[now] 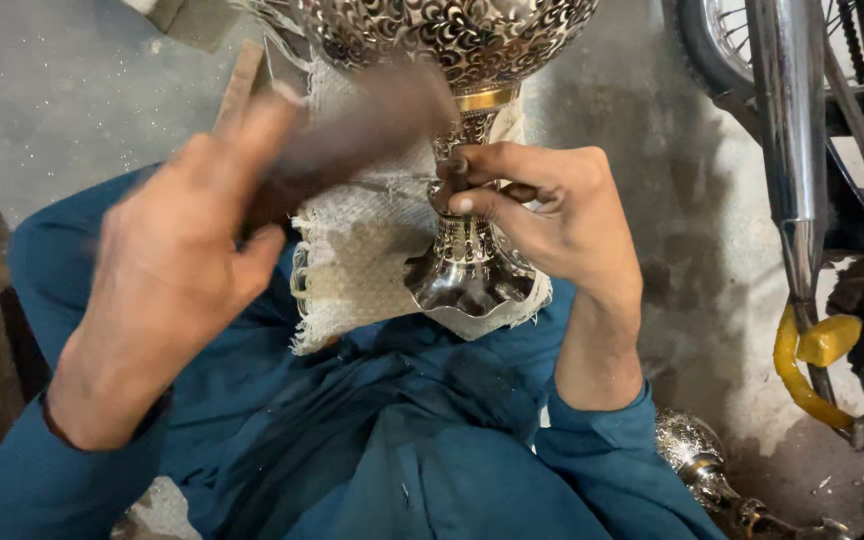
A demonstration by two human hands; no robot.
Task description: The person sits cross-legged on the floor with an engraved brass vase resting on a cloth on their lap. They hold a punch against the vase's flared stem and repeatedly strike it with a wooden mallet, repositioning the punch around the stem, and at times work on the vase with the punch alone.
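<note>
The engraved metal goblet is lying across the person's lap, long axis running away from the body, foot pointing toward the torso. The right hand is gripping its stem, resting over a frayed cloth; the left hand is closing around a blurred wooden tool. Bare concrete floor is lying open to the left, while a motorcycle is crowding the right edge

**Goblet-shaped vessel on the lap, hands at either side**

A metal vessel rests on a frayed cloth across the person's lap. The right hand grips its stem; the left hand — holding a blurred tool — is to its left. A motorcycle stands at right, another metal piece lower right.
</note>
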